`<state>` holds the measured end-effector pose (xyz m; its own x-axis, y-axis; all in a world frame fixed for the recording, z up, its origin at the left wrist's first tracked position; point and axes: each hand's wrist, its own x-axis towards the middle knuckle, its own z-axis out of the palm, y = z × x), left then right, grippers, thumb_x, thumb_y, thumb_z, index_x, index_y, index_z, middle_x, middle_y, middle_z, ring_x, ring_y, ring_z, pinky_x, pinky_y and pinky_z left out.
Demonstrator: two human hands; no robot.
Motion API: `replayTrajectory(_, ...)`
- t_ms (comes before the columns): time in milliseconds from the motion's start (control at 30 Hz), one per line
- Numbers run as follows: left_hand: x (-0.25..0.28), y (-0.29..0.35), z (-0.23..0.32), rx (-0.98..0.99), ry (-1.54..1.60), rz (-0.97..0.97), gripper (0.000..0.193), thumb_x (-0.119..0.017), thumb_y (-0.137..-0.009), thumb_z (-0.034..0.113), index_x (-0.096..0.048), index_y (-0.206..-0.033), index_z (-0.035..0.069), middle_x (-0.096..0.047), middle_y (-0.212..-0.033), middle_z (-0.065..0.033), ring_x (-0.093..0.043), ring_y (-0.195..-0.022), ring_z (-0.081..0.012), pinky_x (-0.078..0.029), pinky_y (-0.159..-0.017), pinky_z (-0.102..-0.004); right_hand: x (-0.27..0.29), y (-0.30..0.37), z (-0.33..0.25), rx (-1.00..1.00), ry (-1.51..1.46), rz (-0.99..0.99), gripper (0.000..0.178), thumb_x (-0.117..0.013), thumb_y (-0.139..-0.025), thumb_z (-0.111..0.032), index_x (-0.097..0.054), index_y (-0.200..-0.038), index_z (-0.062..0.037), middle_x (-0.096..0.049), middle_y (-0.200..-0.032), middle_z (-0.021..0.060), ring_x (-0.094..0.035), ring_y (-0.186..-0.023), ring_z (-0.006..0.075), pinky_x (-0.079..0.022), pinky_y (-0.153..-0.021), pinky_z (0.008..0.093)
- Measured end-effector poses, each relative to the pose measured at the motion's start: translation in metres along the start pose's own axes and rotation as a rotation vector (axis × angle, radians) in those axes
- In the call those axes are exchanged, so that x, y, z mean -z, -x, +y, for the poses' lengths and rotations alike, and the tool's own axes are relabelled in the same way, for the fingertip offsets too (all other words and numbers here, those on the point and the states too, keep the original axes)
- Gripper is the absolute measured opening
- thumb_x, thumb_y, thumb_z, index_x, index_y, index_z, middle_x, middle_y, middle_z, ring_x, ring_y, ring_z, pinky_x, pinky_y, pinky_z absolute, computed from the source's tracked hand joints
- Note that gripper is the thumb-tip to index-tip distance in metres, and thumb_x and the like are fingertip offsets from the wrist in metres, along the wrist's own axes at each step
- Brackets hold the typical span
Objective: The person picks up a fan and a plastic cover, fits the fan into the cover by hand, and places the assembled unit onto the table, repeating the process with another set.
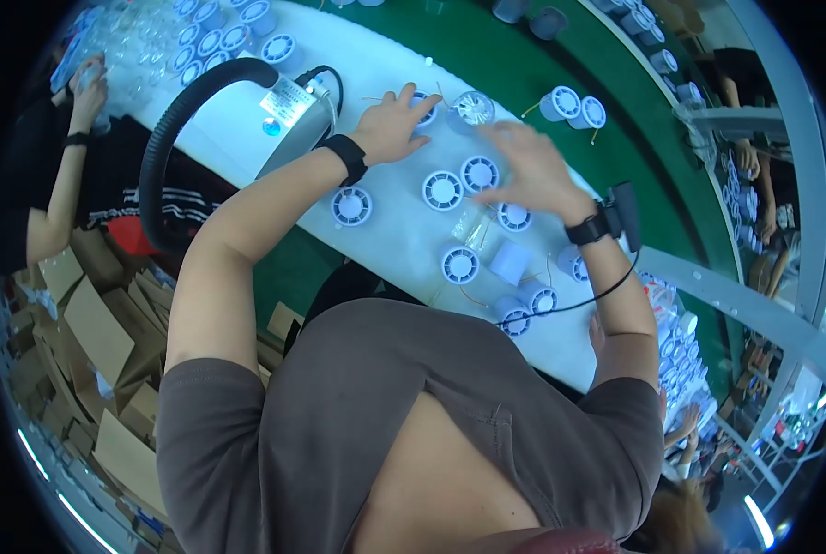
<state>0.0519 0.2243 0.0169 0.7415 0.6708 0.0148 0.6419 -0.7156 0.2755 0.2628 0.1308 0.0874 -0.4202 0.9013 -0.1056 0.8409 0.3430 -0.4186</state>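
Cylinders (442, 190) with round, slotted faces.

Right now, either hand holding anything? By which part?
Left hand is over a slotted-top canister; whether it's gripped can't be told. Right hand, blurred, shows nothing held.

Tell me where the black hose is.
The black ribbed hose curves at the left of the head view, beside the grey box near the left hand.
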Motion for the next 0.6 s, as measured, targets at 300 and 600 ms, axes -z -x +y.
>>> replayTrajectory(300, 0.029, 0.001, 0.003, 0.229, 0.161, 0.111, 0.054, -0.057, -0.071, 0.019, -0.034, -0.120, 0.019, -0.042, -0.105, -0.0197, -0.052, -0.081, -0.0371, -0.046, -0.064, -0.0420, -0.078, -0.002, -0.028, 0.330, 0.228, 0.007, 0.068, -0.066, -0.056, -0.050, -0.047, -0.110, -0.0132, -0.048, -0.097, 0.0125, -0.047, -0.086, 0.0252, -0.037, -0.065, 0.0348)
replayTrajectory(600, 0.079, -0.070, -0.068, 0.898, 0.240, 0.526, 0.047, -0.056, -0.070, 0.019, -0.040, -0.113, 0.014, -0.041, -0.105, -0.0218, -0.051, -0.087, -0.0357, -0.046, -0.067, -0.0404, -0.014, -0.002, -0.071, 0.246, -0.004, 0.256, 0.059, -0.071, -0.055, -0.040, -0.049, -0.100, -0.0069, -0.051, -0.075, 0.0096, -0.052, -0.066, 0.0241, -0.041, -0.057, 0.0332)
